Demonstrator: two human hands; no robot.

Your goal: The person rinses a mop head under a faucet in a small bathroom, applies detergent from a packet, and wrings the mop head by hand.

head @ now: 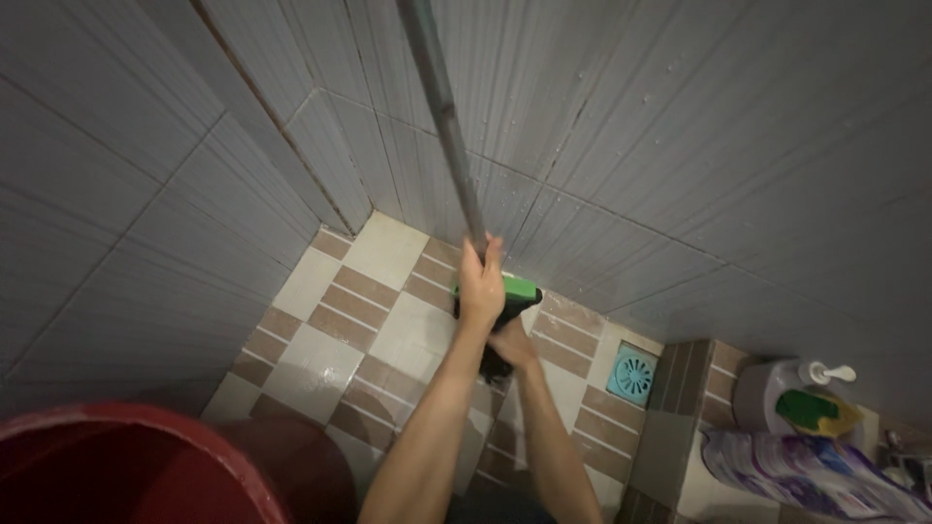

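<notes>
Left hand (481,281) wrapped around grey pole (449,116); right hand (512,342) gripping green brush head (515,291) low on checkered floor (320,330), close to wall edge. Red bucket (126,466) crowding near-left corner.

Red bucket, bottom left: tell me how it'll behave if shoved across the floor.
The red bucket looks rigid, so it should slide rather than buckle. The checkered floor seems wet, so it would probably glide easily. Its wide body suggests it is unlikely to tip.

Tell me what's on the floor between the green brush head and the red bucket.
In the head view, only bare checkered floor tiles lie between the green brush head and the red bucket; the left forearm crosses above that stretch.
</notes>
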